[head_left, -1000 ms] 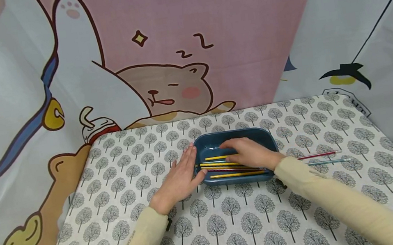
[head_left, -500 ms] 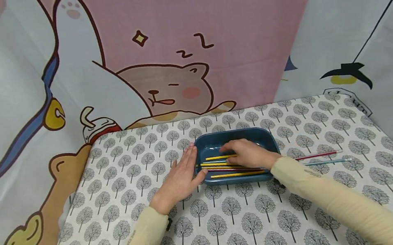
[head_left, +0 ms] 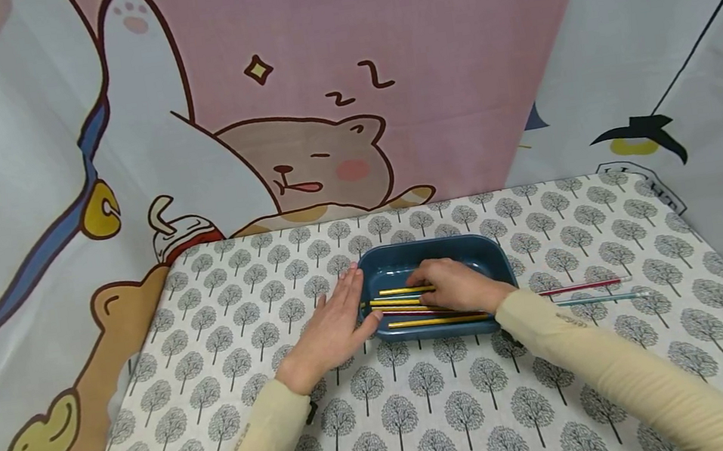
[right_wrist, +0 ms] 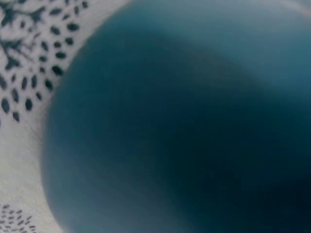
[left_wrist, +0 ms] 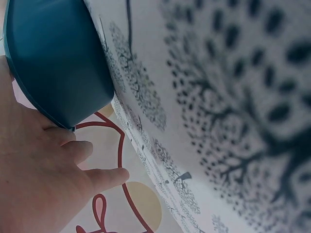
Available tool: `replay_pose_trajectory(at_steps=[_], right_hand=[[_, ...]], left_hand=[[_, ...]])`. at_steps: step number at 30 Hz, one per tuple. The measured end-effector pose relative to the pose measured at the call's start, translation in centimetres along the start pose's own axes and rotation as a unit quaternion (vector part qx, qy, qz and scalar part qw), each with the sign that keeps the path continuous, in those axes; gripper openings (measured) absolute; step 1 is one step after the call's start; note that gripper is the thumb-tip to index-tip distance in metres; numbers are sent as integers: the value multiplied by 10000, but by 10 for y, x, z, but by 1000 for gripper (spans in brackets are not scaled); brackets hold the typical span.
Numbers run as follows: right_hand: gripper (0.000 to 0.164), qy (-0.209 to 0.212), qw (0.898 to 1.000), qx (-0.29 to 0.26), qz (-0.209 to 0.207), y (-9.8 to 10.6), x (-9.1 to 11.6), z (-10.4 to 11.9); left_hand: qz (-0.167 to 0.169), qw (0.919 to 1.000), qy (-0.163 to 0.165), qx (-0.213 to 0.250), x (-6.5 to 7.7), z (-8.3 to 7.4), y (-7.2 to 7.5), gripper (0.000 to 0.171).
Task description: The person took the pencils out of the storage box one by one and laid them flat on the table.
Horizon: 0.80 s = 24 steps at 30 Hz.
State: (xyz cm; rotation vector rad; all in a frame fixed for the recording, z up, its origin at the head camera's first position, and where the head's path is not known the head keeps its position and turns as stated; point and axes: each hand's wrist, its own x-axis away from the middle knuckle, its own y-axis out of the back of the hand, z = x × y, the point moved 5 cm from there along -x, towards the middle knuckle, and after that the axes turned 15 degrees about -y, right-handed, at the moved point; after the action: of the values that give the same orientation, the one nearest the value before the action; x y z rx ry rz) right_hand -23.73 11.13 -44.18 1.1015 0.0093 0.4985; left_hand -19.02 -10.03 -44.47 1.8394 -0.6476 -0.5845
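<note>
A dark blue rectangular dish (head_left: pixel 444 331) holds several thin pencils, mostly yellow (head_left: pixel 409 323), with a dark red one among them. My left hand (head_left: pixel 328 334) rests against the dish's left end, fingers extended along the rim and thumb over the near corner. In the left wrist view, this hand (left_wrist: pixel 43 160) meets the edge of the dish (left_wrist: pixel 58 58). My right hand (head_left: pixel 461 285) reaches down inside the dish, fingers bent over the pencils and thumb beside them. Pencil ends vanish under its palm; I cannot tell whether it pinches one. Only blurred blue dish wall (right_wrist: pixel 146 121) and cloth show in the right wrist view.
Right of the dish, a red pencil (head_left: pixel 589 286) and a light blue pencil (head_left: pixel 597 299) lie on the tree-print tablecloth (head_left: pixel 428 415), partly behind the right sleeve. A cartoon-printed curtain (head_left: pixel 435 56) stands behind the table and at both sides.
My right wrist and forearm have shifted slightly left and the fingers sit marginally lower, uncovering more of the two pencils on the cloth. The left hand keeps its place at the dish.
</note>
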Motion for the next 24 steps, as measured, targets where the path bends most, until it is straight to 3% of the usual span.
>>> replay_pose_trajectory(at_steps=[24], right_hand=[[18, 138, 9999, -70, 4, -2, -2, -2]], left_hand=[[4, 10000, -3, -39, -1, -1, 1, 80]])
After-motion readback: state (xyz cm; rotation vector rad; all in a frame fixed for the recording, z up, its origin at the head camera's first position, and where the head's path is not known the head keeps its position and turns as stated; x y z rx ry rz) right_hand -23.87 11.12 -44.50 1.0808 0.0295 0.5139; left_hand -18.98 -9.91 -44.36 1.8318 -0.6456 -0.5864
